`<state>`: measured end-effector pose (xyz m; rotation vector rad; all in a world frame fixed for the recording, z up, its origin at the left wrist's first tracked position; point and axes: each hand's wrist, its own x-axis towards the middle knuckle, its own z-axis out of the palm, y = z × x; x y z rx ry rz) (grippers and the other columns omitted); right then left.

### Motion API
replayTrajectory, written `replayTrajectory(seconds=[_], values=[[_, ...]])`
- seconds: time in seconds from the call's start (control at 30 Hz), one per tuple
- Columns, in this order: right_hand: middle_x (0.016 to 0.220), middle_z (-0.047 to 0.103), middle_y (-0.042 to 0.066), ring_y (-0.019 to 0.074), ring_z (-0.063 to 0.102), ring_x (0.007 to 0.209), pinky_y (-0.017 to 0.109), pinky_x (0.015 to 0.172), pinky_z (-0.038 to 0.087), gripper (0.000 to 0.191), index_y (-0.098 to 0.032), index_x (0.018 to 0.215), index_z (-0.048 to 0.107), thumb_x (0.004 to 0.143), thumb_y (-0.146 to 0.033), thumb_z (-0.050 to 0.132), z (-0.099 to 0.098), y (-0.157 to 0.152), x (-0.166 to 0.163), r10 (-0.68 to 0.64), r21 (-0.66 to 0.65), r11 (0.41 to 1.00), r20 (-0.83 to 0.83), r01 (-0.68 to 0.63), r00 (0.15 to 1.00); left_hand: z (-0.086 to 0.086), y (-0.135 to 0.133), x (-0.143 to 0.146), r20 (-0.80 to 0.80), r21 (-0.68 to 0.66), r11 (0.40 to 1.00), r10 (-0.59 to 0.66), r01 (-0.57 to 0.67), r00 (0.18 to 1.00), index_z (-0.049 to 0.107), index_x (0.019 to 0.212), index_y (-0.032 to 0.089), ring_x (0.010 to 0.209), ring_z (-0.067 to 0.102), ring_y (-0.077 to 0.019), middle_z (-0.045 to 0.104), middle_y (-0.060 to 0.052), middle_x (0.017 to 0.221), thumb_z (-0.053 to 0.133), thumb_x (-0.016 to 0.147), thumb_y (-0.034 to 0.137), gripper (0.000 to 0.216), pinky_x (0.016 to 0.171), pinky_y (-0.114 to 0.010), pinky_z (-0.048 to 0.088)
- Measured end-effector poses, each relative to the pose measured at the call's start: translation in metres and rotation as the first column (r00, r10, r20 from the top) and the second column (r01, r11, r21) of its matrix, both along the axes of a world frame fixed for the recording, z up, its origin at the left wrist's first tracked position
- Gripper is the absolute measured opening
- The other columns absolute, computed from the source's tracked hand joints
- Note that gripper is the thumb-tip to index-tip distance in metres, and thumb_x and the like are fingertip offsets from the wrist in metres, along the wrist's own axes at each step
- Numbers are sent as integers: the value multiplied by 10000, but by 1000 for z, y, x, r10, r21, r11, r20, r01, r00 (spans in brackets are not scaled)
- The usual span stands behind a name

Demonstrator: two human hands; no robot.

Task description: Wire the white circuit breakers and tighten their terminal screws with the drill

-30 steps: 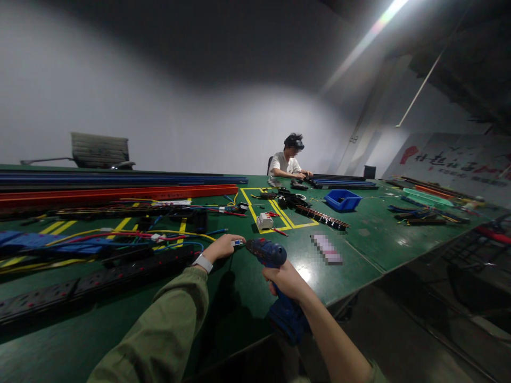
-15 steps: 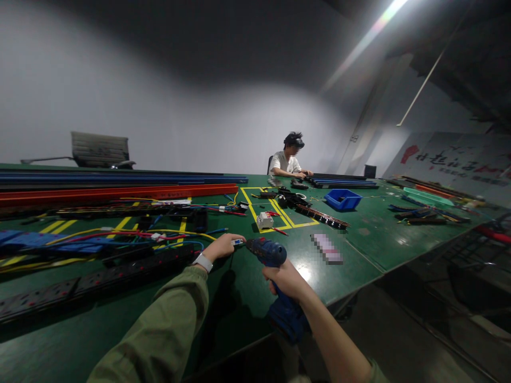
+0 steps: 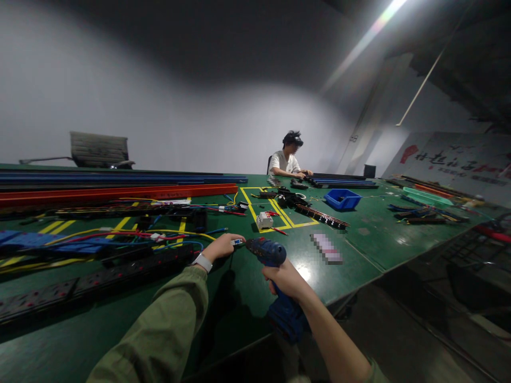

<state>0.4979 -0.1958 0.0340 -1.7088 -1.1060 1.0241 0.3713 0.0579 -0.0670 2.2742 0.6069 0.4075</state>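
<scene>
My left hand (image 3: 221, 247), with a white watch on its wrist, is closed on a small white circuit breaker (image 3: 237, 242) with a blue part; most of it is hidden by the fingers. My right hand (image 3: 288, 277) grips the handle of a blue cordless drill (image 3: 269, 252). The drill's nose points left at the circuit breaker, very close to it; whether the bit touches it I cannot tell. Just beyond stands a group of white circuit breakers (image 3: 264, 220) with red pieces beside it. On the left lies a long black socket strip (image 3: 120, 277) with coloured wires.
Across the green table (image 3: 371, 250) a person (image 3: 284, 161) sits working. A blue bin (image 3: 342, 199), a blurred flat phone-like object (image 3: 327, 248) and black parts (image 3: 293, 198) lie ahead. Orange rails (image 3: 120, 194) run along the left. The table's near edge passes beneath the drill.
</scene>
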Motion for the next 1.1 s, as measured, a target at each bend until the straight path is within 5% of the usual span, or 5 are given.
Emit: replayTrajectory(seconds=[1.1], values=[[402, 429, -80, 120, 484, 375, 209, 398, 334, 96, -191, 760, 497, 672, -184, 534, 7, -3, -2, 1, -24, 1000, 27, -1, 1000, 6, -4, -1, -6, 7, 1000, 21, -21, 1000, 684, 1201, 226, 1101, 634, -207, 712, -19, 1163, 489, 637, 18, 633, 1004, -262, 423]])
